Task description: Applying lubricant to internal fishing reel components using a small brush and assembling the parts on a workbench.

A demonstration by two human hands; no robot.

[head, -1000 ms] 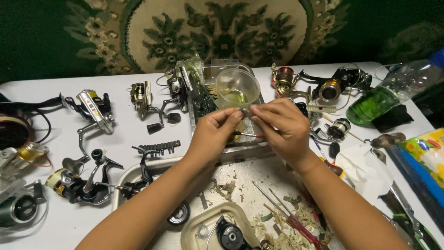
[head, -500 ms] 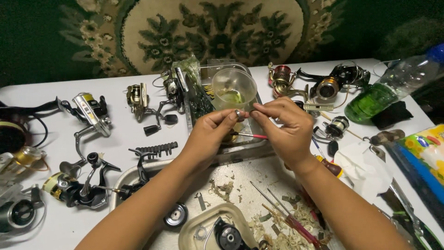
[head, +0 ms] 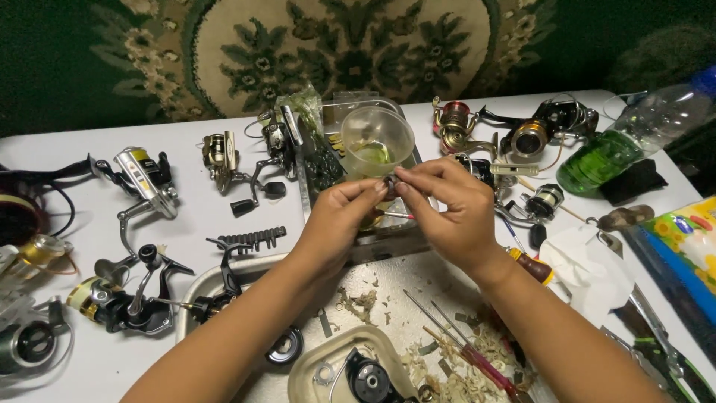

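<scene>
— Looking at the two hands, where is the small dark part (head: 389, 184) they are working on?

— Right between them, above the metal tray (head: 418, 246) and just in front of the clear plastic cup (head: 377, 138). The left hand (head: 339, 216) comes in from the left, the right hand (head: 447, 213) from the right, and their fingertips meet on the part.

— How are the fingers set?

— Both are pinched nearly closed. The left thumb and forefinger press on the part's left side; the right thumb and forefinger press on its right side. No gap shows beyond the part itself.

— Which hand is nearer, and how does the part lie?

— Neither — it sits evenly between the two pinches. It is too small and too covered to tell its long axis.

— What else lies around?

— A red-handled tool (head: 477, 358) lies on the tray among pale shavings, nearer the right forearm. Fishing reels are scattered over the white surface (head: 186, 216) — one silver reel (head: 145, 179) far left, a gold-spooled reel (head: 529, 138) to the right beside a green bottle (head: 626, 149).
</scene>
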